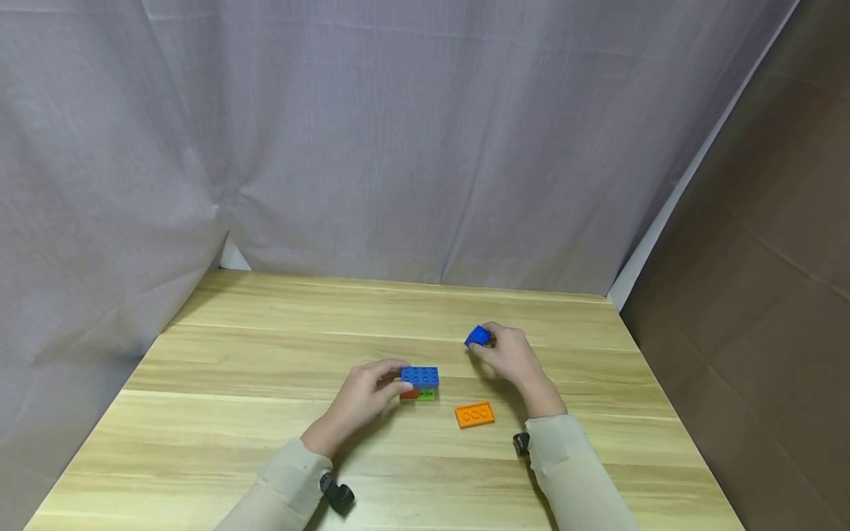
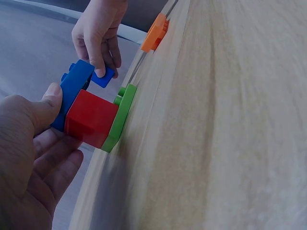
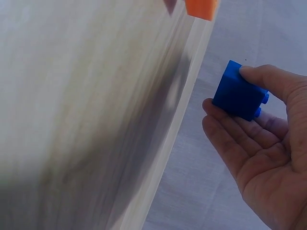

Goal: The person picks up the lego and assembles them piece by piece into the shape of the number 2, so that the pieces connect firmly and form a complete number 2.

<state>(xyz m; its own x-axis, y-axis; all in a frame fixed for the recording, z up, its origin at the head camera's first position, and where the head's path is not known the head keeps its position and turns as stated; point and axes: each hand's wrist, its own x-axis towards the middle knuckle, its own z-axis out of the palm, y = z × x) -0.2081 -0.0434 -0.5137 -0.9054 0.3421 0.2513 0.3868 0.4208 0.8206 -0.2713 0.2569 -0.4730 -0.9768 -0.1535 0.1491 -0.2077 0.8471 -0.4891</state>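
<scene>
My left hand [image 1: 364, 391] pinches the side of a small stack of toy building bricks. A long blue brick [image 1: 420, 377] with two rows of studs tops it, a red block [image 2: 92, 119] sits beneath, and a green plate [image 2: 120, 117] forms the base. One end of the green plate sticks out with its studs bare. Off to the right, my right hand [image 1: 513, 355] pinches a smaller blue brick [image 3: 240, 92] between thumb and fingers, held up above the table. Its studs face the palm in the right wrist view.
An orange brick [image 1: 474, 415] lies on the wooden table [image 1: 265, 339] between the two forearms, toward the front. Grey cloth [image 1: 412, 147] hangs behind the table, and a brown panel [image 1: 764, 295] stands along its right side.
</scene>
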